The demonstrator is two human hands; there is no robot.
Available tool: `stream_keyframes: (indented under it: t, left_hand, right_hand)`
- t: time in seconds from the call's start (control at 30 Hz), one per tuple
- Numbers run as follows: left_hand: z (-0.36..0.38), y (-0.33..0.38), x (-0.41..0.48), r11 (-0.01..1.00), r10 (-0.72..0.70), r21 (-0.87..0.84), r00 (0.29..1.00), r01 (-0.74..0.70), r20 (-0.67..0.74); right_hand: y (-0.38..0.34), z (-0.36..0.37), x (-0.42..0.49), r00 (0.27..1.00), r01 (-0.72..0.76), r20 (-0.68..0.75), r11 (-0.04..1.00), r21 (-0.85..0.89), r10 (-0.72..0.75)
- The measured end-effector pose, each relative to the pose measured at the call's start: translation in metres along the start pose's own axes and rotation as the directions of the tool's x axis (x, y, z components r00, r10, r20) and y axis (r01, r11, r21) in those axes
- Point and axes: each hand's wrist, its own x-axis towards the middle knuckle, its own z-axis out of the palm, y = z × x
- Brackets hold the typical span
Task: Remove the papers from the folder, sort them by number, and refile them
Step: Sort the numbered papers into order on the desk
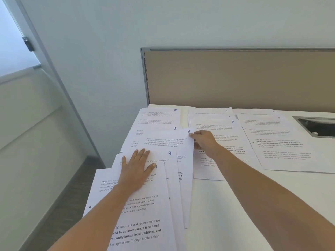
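Desk [226, 205]: numbered sheets spread out. Left hand [136, 171], fingers straight, presses flat on sheet 9 [169, 156]. Right hand [204, 140] pinches corner of sheet 6 [170, 140].

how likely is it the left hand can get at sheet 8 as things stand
Probably yes: sheet 8 lies just past the left hand, with nothing standing between. Sheet 6, pinched by the right hand, covers most of it, though.
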Motion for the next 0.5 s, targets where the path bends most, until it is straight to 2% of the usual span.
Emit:
stream_keyframes:
  t: [0.07, 0.13, 0.2, 0.37, 0.43, 0.5]
  left_hand:
    - [-0.001, 0.0, 0.0, 1.0, 0.001, -0.004, 1.0, -0.001, 0.008]
    - [-0.003, 0.001, 0.0, 1.0, 0.001, -0.008, 1.0, -0.001, 0.016]
    - [-0.003, 0.002, -0.001, 1.0, 0.001, -0.005, 1.0, -0.001, 0.025]
    - [-0.003, 0.004, -0.001, 1.0, 0.008, -0.008, 0.999, -0.008, 0.031]
    - [-0.003, 0.006, -0.001, 1.0, 0.012, -0.01, 0.999, -0.012, 0.036]
    - [-0.004, 0.007, 0.0, 1.0, 0.019, -0.011, 0.999, -0.019, 0.04]
  right_hand:
    - [0.006, -0.001, -0.012, 0.982, -0.062, 0.177, 0.997, -0.053, 0.071]
    - [0.012, -0.004, -0.02, 0.96, -0.045, 0.267, 0.986, -0.159, 0.087]
    - [0.013, -0.011, -0.02, 0.974, -0.02, 0.219, 0.981, -0.195, 0.063]
    - [0.009, -0.035, -0.003, 0.997, -0.013, -0.082, 0.989, -0.146, 0.001]
    - [0.01, -0.041, -0.006, 0.997, -0.042, -0.065, 0.99, -0.133, 0.034]
    - [0.013, -0.043, -0.013, 0.993, -0.096, 0.047, 0.985, -0.143, 0.104]
